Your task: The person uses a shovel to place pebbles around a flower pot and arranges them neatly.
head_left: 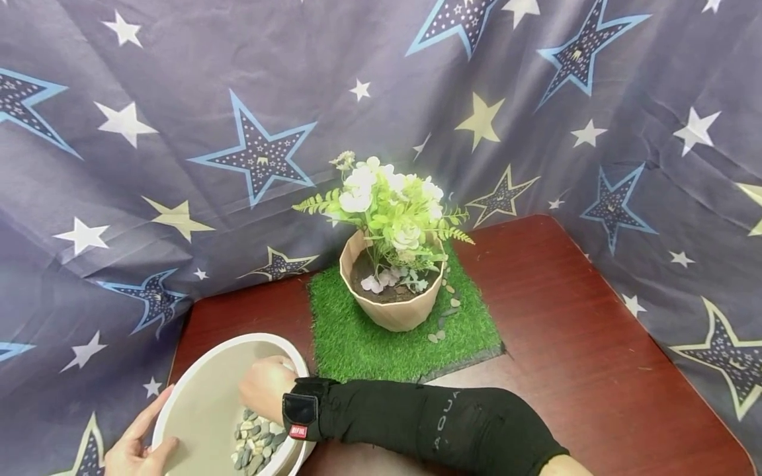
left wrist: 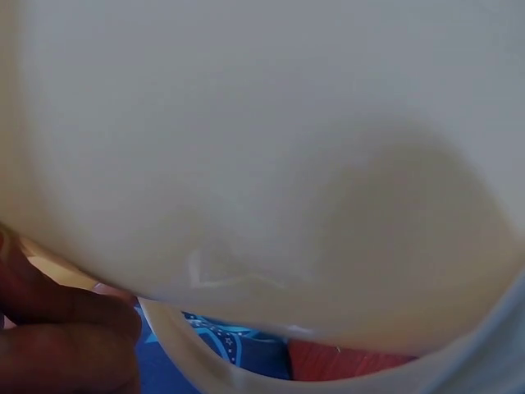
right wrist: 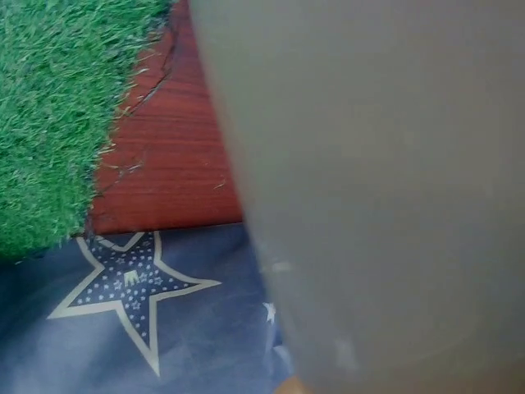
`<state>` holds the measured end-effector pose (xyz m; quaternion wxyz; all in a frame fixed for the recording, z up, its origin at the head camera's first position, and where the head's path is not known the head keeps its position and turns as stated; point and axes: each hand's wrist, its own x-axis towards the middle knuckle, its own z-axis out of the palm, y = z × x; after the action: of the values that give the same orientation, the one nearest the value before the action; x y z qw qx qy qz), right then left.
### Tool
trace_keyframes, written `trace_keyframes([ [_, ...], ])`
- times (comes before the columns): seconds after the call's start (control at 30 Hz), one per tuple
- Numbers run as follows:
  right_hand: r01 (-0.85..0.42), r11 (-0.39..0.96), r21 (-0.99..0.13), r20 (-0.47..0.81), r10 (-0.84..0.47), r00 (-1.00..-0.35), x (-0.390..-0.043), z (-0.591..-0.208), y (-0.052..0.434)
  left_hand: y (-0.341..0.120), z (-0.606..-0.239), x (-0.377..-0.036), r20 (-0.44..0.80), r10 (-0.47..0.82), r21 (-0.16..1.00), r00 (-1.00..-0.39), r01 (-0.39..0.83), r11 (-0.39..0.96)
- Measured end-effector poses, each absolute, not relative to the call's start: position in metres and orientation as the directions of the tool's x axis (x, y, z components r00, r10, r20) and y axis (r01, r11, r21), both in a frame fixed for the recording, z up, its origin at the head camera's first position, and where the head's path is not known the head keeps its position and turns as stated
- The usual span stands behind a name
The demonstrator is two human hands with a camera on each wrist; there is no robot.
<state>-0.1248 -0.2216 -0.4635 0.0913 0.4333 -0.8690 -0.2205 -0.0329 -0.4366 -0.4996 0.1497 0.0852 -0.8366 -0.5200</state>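
Observation:
A beige basin [head_left: 202,390] with a white rim is tilted at the lower left of the head view. Grey and cream pebbles [head_left: 256,443] lie in its bottom. My left hand [head_left: 139,443] grips the rim on the left side, thumb inside; its fingers also show at the lower left of the left wrist view beside the pale basin wall [left wrist: 205,148]. My right hand [head_left: 268,387] is inside the basin above the pebbles, its back toward the head camera. Its fingertips are mostly hidden, so anything in them cannot be made out. The basin wall [right wrist: 377,180] fills much of the right wrist view.
A faceted planter [head_left: 395,314] with white flowers and green leaves [head_left: 387,205] stands on an artificial grass mat [head_left: 345,344]. Loose pebbles [head_left: 449,311] lie along its right side. Beneath is a reddish wooden table [head_left: 553,297]; a star-patterned curtain [head_left: 333,79] hangs behind.

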Motion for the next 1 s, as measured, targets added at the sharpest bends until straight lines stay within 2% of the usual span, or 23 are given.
trace_keyframes([
  [0.1,-0.711,0.575,0.405,-0.07,-0.756,-0.651,-0.121,-0.467,-0.225,-0.436,-0.498,-0.033,0.162,-0.305,0.905,-0.938,0.018,0.426],
  [0.23,-0.716,0.609,0.342,-0.099,-0.734,-0.672,-0.117,-0.477,-0.231,-0.44,-0.499,-0.033,0.228,-0.213,0.915,-0.95,0.134,0.381],
  [0.3,-0.692,0.655,0.304,-0.122,-0.694,-0.71,-0.117,-0.482,-0.235,-0.441,-0.5,-0.033,0.245,-0.184,0.922,-0.952,0.169,0.349],
  [0.4,-0.647,0.715,0.266,-0.169,-0.626,-0.762,-0.116,-0.486,-0.24,-0.438,-0.499,-0.034,0.238,-0.207,0.922,-0.949,0.153,0.357],
  [0.47,-0.64,0.721,0.267,-0.207,-0.606,-0.768,-0.115,-0.486,-0.24,-0.435,-0.498,-0.034,0.208,-0.256,0.922,-0.944,0.102,0.374],
  [0.53,-0.685,0.68,0.263,-0.252,-0.637,-0.729,-0.116,-0.483,-0.235,-0.431,-0.496,-0.035,0.167,-0.306,0.909,-0.937,0.026,0.417],
  [0.63,-0.814,0.533,0.231,-0.32,-0.748,-0.581,-0.12,-0.475,-0.224,-0.427,-0.494,-0.035,0.111,-0.35,0.898,-0.93,-0.056,0.436],
  [0.73,-0.902,0.401,0.159,-0.348,-0.833,-0.431,-0.126,-0.467,-0.214,-0.426,-0.493,-0.035,0.111,-0.354,0.886,-0.929,-0.069,0.459],
  [0.77,-0.916,0.375,0.14,-0.348,-0.848,-0.4,-0.127,-0.464,-0.212,-0.427,-0.493,-0.035,0.116,-0.354,0.889,-0.928,-0.062,0.454],
  [0.8,-0.919,0.376,0.12,-0.338,-0.855,-0.394,-0.128,-0.463,-0.211,-0.428,-0.493,-0.035,0.12,-0.352,0.892,-0.928,-0.055,0.45],
  [1.0,-0.889,0.449,0.092,-0.27,-0.848,-0.456,-0.126,-0.461,-0.213,-0.435,-0.497,-0.033,0.157,-0.281,0.914,-0.947,0.031,0.405],
])
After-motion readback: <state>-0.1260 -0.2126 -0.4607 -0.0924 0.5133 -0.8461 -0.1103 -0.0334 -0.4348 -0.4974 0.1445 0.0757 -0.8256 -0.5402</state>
